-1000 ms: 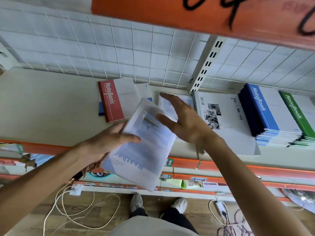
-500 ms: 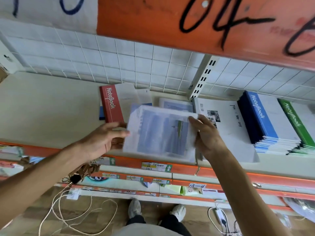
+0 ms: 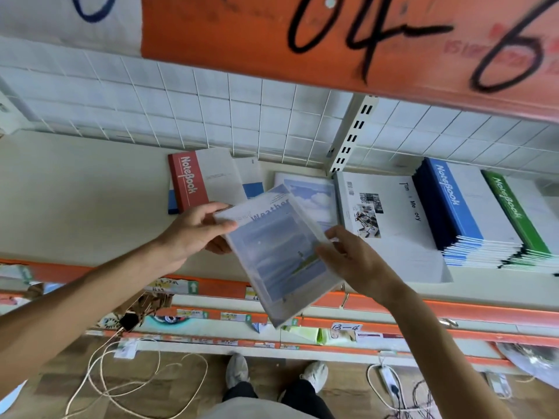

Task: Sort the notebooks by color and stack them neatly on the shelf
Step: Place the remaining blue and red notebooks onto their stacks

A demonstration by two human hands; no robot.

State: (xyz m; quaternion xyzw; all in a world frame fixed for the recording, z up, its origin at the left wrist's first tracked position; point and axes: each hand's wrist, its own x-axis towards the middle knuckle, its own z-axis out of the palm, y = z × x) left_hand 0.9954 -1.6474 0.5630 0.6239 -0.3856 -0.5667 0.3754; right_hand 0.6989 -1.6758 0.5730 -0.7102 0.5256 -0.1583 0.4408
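Note:
I hold a pale blue "Weather" notebook (image 3: 278, 252) tilted over the shelf's front edge. My left hand (image 3: 196, 231) pinches its top left corner and my right hand (image 3: 351, 261) grips its right edge. On the cream shelf (image 3: 75, 192) behind it lies a sky-picture notebook (image 3: 314, 192). A red-spined notebook (image 3: 196, 179) rests on a blue one at the left. To the right sit a white "Time Memory" stack (image 3: 393, 225), a blue-spined stack (image 3: 462, 204) and a green-spined stack (image 3: 520, 210).
A white wire grid (image 3: 211, 110) backs the shelf, with a slotted upright (image 3: 351, 137) in the middle. An orange board with black writing (image 3: 332, 34) hangs overhead. Orange-edged lower shelves (image 3: 453, 313) hold labels. Cables (image 3: 121, 379) lie on the wooden floor by my shoes.
The "Weather" notebook has turned from lying sideways to tilted with its title upward. My left hand, free half a second ago, now pinches its corner. My right hand shifted down its right edge.

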